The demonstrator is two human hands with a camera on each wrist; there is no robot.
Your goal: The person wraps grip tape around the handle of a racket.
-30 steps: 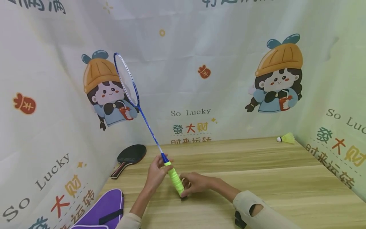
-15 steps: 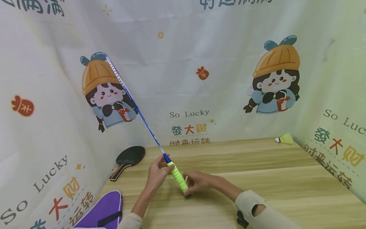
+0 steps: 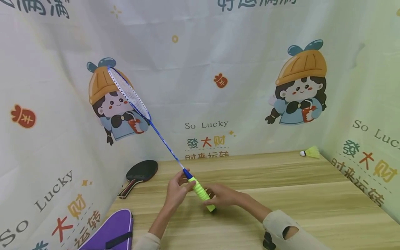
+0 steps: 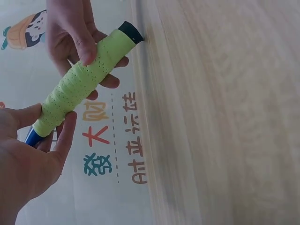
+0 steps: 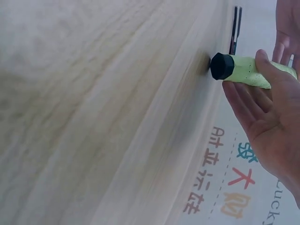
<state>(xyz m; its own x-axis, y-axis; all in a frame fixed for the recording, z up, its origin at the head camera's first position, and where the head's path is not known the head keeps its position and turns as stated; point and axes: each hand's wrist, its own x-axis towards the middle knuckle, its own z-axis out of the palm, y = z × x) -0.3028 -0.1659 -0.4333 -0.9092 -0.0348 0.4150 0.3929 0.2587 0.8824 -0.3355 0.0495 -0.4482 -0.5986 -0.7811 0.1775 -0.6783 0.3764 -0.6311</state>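
A blue badminton racket [image 3: 165,141] with white strings slants up to the left above the table. Its yellow-green wrapped handle [image 4: 77,83] ends in a black cap [image 5: 221,66]. My left hand [image 3: 177,190] pinches the upper end of the handle, by the blue cone, between thumb and fingers. Nearer the capped end, my right hand [image 3: 223,195] grips the handle, with the thumb on top and the fingers beneath, as the right wrist view shows. The butt is held just over the wooden surface.
A black table tennis bat [image 3: 142,171] lies at the table's back left. In the left front is a purple racket case [image 3: 115,229] with a black strap. A yellow shuttlecock [image 3: 310,152] lies at the back right. Printed cloth [image 3: 193,97] hangs around the wooden table [image 3: 297,194].
The racket has turned about its long axis: its strings faced one way, went edge-on, and now show again. Handle and both hands have shifted slightly to the right, and the head tilts lower left.
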